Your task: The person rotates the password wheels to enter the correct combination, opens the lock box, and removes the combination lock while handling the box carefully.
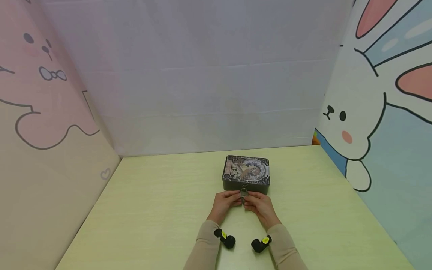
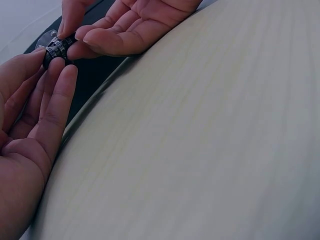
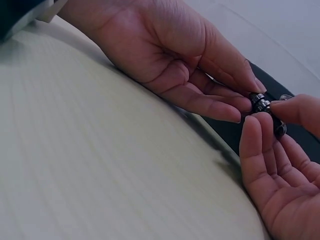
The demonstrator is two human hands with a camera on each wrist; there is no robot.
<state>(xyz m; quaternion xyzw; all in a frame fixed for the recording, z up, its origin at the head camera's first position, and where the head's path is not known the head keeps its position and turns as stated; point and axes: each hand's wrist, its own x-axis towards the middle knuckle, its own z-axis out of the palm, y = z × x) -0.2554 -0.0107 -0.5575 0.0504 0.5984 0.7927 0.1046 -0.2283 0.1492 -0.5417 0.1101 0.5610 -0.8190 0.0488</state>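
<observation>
A dark tin box (image 1: 248,170) with a printed picture on its lid stands closed on the table, a metal clasp at its front. A small combination padlock (image 2: 57,49) with rows of number dials hangs at that clasp. My left hand (image 1: 222,205) pinches one end of the padlock (image 3: 260,104) between thumb and fingers. From the other side my right hand (image 1: 262,208) pinches it too, with its thumb against the dials. The fingertips of both hands nearly meet around the lock. Which digits are set is too small to read.
The pale yellow-green table (image 1: 152,210) extends around the box. A white sheet (image 1: 209,75) hangs behind it, and cartoon-printed panels (image 1: 357,112) stand at both sides. Black camera mounts (image 1: 227,239) are worn on both wrists.
</observation>
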